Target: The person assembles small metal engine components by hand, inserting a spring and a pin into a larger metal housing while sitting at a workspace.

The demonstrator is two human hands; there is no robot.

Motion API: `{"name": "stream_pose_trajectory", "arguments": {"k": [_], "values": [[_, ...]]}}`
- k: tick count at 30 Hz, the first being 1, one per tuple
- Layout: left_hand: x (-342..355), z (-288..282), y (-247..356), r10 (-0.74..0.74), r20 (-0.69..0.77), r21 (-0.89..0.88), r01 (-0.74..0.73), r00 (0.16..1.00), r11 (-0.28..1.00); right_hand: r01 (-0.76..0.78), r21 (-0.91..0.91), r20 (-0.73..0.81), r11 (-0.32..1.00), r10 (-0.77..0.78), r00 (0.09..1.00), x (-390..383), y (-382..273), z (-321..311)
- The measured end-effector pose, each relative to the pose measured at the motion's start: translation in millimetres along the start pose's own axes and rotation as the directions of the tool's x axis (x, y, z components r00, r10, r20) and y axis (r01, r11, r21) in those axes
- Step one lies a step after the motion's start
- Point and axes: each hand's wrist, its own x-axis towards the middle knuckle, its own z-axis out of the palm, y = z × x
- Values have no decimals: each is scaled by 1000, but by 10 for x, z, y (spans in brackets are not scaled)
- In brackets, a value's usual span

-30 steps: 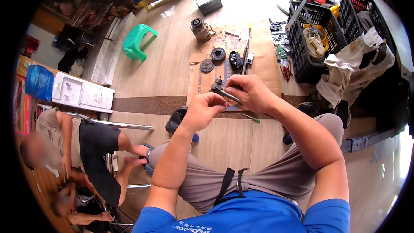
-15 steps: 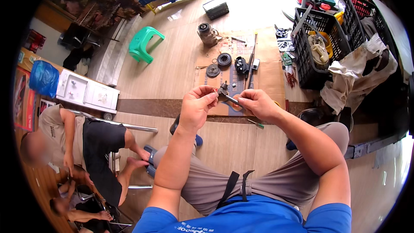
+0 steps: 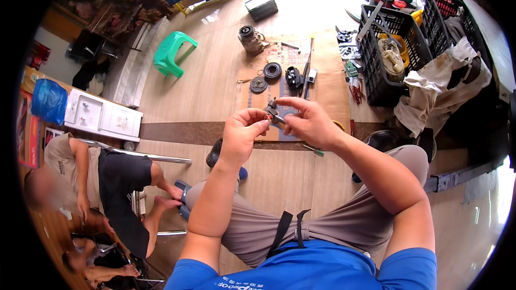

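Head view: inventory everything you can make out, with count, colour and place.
small part: 1, red, left fingertips
metal part: 1, grey, between hands
cardboard: 1, brown, floor ahead
discs: 2, dark, on cardboard
block-shaped part: 1, black, on cardboard
housing: 1, grey-brown, cardboard's far left
case: 1, dark, beyond cardboard
stool: 1, green, left floor
crates: 2, black, right
cloth: count unclear, off-white, beside crates
bag: 1, blue, far left
other people: 2, nearer wears beige, left
left hand: 1, bare, pinching small part
right hand: 1, bare, holding metal part

sm. red pc. (image 3: 268,117), dk. metal part (image 3: 272,109), tilted
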Motion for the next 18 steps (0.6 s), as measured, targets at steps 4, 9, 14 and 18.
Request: {"name": "stream_pose_trajectory", "arguments": {"k": [4, 9, 14, 18], "values": [[-16, 70, -15, 44, 19, 128, -46, 999, 991, -91, 299, 145, 950, 50, 988, -21, -21, 139], [-14, 84, -38, 69, -59, 175, -58, 996, 983, -116, 58, 88, 992, 111, 990, 44, 73, 78], [-13, 130, -17, 63, -77, 194, -47, 995, 980, 103, -209, 8, 973, -103, 995, -15, 71, 103], [-14, 125, -20, 47, -74, 210, -31, 996, 977, 226, -316, 47, 922, -223, 974, -27, -41, 82]]}}
